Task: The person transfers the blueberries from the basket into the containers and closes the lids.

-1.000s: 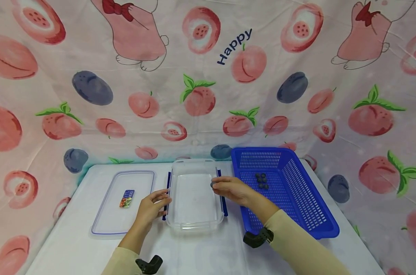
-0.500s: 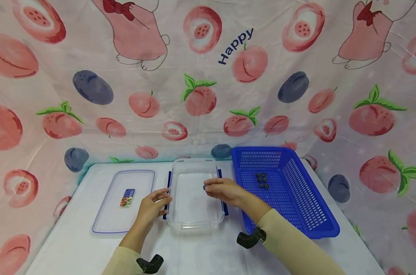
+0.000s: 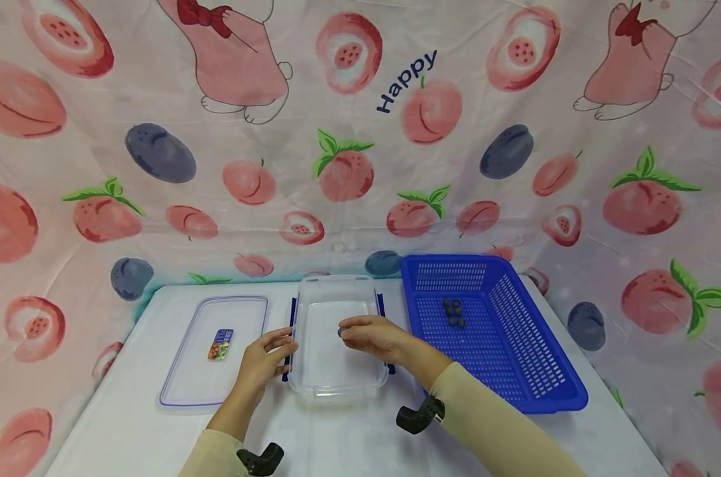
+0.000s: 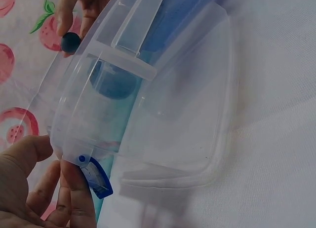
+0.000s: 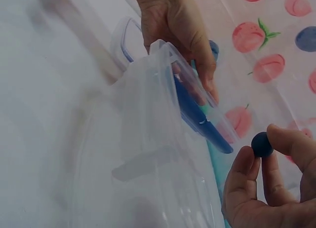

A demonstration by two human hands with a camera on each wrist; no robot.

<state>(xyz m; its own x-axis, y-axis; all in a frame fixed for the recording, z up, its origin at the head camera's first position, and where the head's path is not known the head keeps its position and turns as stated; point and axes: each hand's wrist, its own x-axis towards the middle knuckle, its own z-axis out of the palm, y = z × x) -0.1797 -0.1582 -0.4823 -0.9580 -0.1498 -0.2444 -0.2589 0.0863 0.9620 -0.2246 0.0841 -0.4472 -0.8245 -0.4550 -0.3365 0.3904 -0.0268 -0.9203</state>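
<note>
The right hand reaches in from the right, forearm slanting across the table, and hangs over the middle of the clear box with its palm turned down. Its thumb and fingertips pinch a small dark blue ball, the other fingers curled loosely under; the ball is above the inside of the box and not touching the floor of it, as far as the head view lets one judge. The left hand lies against the left long wall of the box, fingers mostly straight and pressed along the side by the blue clip, thumb up near the rim; it seems to steady the box rather than grip it, though the wrist view is too close to be sure. The box stands on the table between a flat clear lid, which lies to its left with a small label on it, and a blue basket to its right. In the basket sit a few more dark balls, clustered together on the perforated floor. A cloth printed with peaches hangs behind.
</note>
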